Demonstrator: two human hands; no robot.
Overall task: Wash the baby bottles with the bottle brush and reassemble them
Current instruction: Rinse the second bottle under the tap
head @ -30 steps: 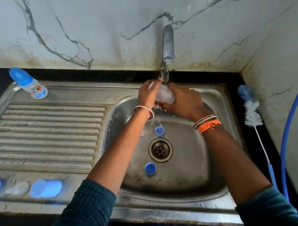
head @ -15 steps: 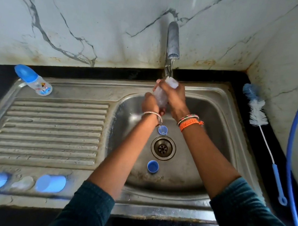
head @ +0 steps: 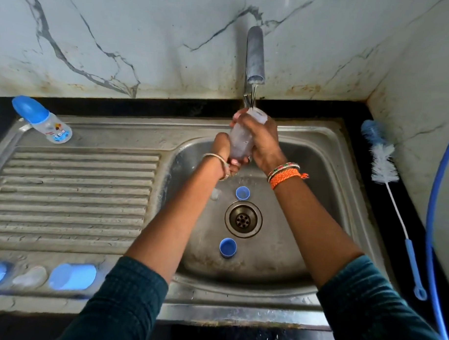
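Two hands on: one clear bottle body (head: 241,140), held under the tap (head: 255,56) above the sink (head: 308,157).
Change: a second before, the bottle lay nearly crosswise between the hands, low over the basin; by this moment it had been stood up and lifted towards the spout.
Meaning: probably a rinse, with water let into the open mouth; scrubbing of this bottle looked done or paused, since the bottle brush (head: 383,160) lay idle on the counter (head: 365,200) to the right.
Long axis: close to upright, leaning slightly, open mouth at the top just below the spout, base down towards the drain (head: 243,218).
Right hand (head: 266,143): fingers wrapped closed around the upper part of the bottle.
Left hand (head: 224,150): fingers curled shut at the bottle's lower end, steadying it.
In the basin: two blue caps (head: 228,247), one on each side of the drain, apart from each other; whether caps or collars I could not tell.
Drainboard: one assembled bottle (head: 45,124) lying at the far left corner.
Near edge: loose blue and clear parts (head: 72,276), blurred.
Remaining: reassembly not yet begun for this bottle.
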